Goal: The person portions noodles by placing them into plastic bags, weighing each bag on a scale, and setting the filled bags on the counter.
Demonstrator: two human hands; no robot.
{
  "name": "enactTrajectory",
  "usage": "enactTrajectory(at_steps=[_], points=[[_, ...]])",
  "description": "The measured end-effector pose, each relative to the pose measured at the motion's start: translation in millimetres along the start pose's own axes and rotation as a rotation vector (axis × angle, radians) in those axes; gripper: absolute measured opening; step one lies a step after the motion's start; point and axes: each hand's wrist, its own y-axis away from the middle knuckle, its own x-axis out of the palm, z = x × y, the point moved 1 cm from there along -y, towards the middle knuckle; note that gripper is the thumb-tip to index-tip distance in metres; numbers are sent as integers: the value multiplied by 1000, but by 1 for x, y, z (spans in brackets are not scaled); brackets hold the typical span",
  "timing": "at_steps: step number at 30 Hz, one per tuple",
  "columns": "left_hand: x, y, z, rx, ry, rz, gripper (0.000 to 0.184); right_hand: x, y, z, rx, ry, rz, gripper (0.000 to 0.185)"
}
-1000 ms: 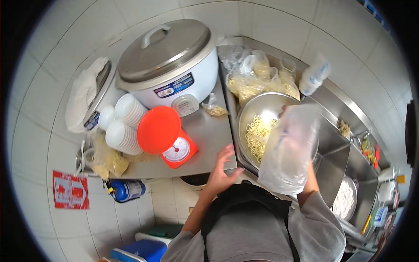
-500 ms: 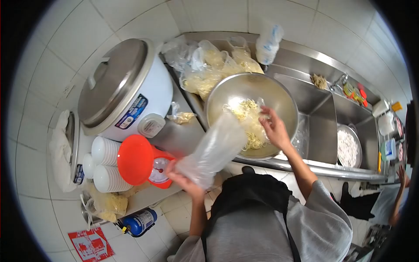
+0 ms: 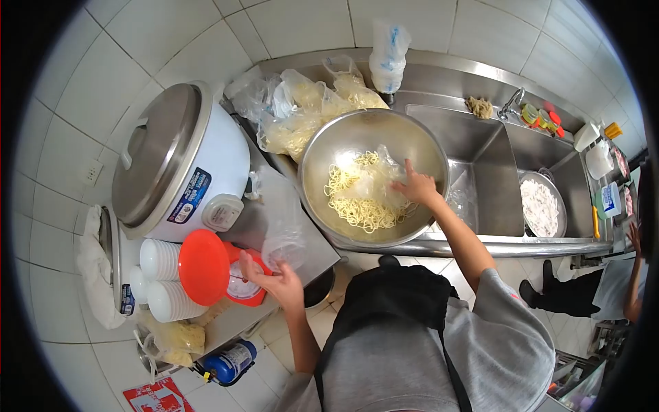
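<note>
A large steel bowl [image 3: 317, 199] holds loose yellow noodles [image 3: 367, 213], with a clear plastic bag [image 3: 388, 173] lying over part of them. Inside the bowl's right side, my right hand [image 3: 419, 188] has its fingers bent at the edge of this bag, and the index finger points up. My left hand [image 3: 280, 284] is open beside the red kitchen scale [image 3: 241, 281], fingers apart. Just above its fingertips, a long clear plastic bag [image 3: 281, 226] stretches across the steel counter; whether the fingertips brush it I cannot tell.
More bagged noodles [image 3: 309, 110] lie behind the bowl. At left stand a big rice cooker [image 3: 182, 161] and stacked white bowls [image 3: 171, 301]. Sinks [image 3: 473, 185] adjoin on the right, one containing a pan of pale pieces [image 3: 542, 206]. Another person [image 3: 611, 288] stands far right.
My left hand has opened, and the long bag it held now lies on the counter. My right hand has come down to the bag in the bowl. The view has shifted slightly.
</note>
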Motion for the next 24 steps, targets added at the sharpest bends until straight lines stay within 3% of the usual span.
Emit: enactTrajectory(at_steps=[3,5,6,8,9,14,18,19,22,23,24], points=[[3,10,-21,313,19,-82,47,-2,-6,10,-52,-695,-41,66],[21,21,-40,366,346,119,39,-19,9,26,-117,-1083,-141,56],[33,14,-60,346,306,224,31,-18,11,29,-152,-1163,-168,52],[74,6,-74,261,187,387,32,-14,18,33,-224,-1320,-215,45],[93,-1,-80,189,133,497,35,-11,23,35,-228,-1317,-207,40],[151,-40,-85,164,-82,442,35,-11,29,50,-219,-1231,-301,24],[186,-55,-58,134,-132,534,20,-25,16,62,-272,-1399,-435,21],[187,-55,-56,133,-116,528,17,-25,5,64,-267,-1526,-368,20],[176,-47,-70,95,12,531,12,-9,-19,71,-167,-1691,299,19],[169,-39,-75,70,64,536,12,-3,-20,75,-89,-1597,352,21],[166,-30,-76,59,127,560,11,-2,-22,77,-86,-1696,367,23]])
